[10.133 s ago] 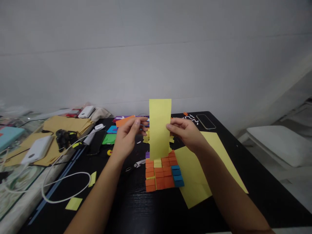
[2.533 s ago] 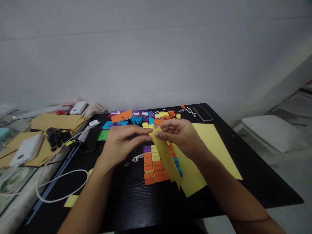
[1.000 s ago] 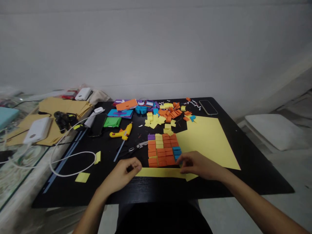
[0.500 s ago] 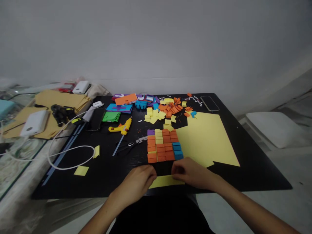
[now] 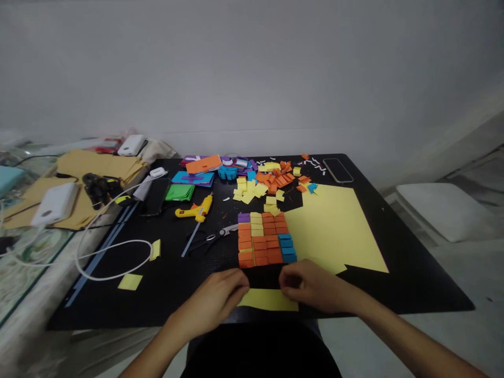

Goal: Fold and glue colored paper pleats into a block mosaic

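Note:
A yellow paper strip (image 5: 268, 300) lies near the table's front edge, between my two hands. My left hand (image 5: 224, 294) is closed at the strip's left end, fingers curled in. At its right end my right hand (image 5: 305, 286) is curled closed, with a bit of yellow showing between the fingers. Just beyond them sits a block of folded paper pieces (image 5: 265, 240) in orange, yellow, purple and blue. A large yellow sheet (image 5: 334, 226) with a cut edge lies to its right.
A yellow glue gun (image 5: 198, 209) and pliers (image 5: 210, 238) lie left of the block. Loose paper pieces (image 5: 271, 181) are heaped behind it. A phone (image 5: 337, 170) rests at the back right, a white cable (image 5: 114, 242) loops at the left.
More of the yellow strip shows between my hands, and it looks wider. My left hand has shifted slightly left. The whole view has tilted a little.

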`<state>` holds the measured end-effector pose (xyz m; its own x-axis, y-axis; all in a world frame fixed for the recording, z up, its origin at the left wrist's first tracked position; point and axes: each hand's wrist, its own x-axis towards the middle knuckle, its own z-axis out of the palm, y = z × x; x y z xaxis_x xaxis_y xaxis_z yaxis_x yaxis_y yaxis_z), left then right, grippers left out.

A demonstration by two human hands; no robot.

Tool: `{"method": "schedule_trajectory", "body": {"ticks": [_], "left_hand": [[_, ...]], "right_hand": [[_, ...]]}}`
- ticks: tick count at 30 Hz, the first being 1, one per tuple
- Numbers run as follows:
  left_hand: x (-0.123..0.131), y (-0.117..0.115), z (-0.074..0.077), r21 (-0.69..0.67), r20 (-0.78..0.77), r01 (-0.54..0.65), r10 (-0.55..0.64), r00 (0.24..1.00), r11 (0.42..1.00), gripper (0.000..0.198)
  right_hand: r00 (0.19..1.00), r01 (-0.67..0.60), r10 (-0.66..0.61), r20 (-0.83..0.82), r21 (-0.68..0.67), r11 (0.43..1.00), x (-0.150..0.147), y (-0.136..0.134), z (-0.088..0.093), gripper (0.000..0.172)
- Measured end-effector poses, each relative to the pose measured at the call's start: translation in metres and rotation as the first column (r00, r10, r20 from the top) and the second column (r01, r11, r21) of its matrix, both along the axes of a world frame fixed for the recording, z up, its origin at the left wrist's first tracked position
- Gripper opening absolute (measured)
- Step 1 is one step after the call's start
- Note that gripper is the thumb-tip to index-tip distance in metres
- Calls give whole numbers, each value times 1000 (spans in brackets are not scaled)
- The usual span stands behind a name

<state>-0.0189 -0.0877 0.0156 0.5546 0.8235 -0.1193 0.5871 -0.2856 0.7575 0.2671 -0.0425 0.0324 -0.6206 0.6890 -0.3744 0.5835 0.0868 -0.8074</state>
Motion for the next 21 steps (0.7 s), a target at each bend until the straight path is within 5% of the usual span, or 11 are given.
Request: {"method": "schedule_trajectory", "body": {"ticks": [4, 8, 11, 15, 21], "left_hand": [[-27, 3, -2, 13, -25, -62, 62, 998, 998, 27], [-22, 1, -5, -6, -18, -40, 40, 999, 999, 26], [-2, 0, -4, -12, -7, 7, -8, 1000, 1000, 23], [17, 0, -1, -12, 3, 33, -33, 999, 999, 20], [28, 0, -3, -2, 14, 12, -12, 1000, 1000, 15]], "right_hand": [[994, 78, -78, 78, 0, 997, 38, 6, 9, 9], [976, 215, -217, 7, 123, 969, 28, -2, 15, 18], [991, 131, -126, -39, 240, 962, -2, -14, 10, 16], [999, -33, 37, -12, 234, 972, -28, -20, -1, 12], [999, -9, 18, -44, 207, 978, -29, -19, -11, 15]]}}
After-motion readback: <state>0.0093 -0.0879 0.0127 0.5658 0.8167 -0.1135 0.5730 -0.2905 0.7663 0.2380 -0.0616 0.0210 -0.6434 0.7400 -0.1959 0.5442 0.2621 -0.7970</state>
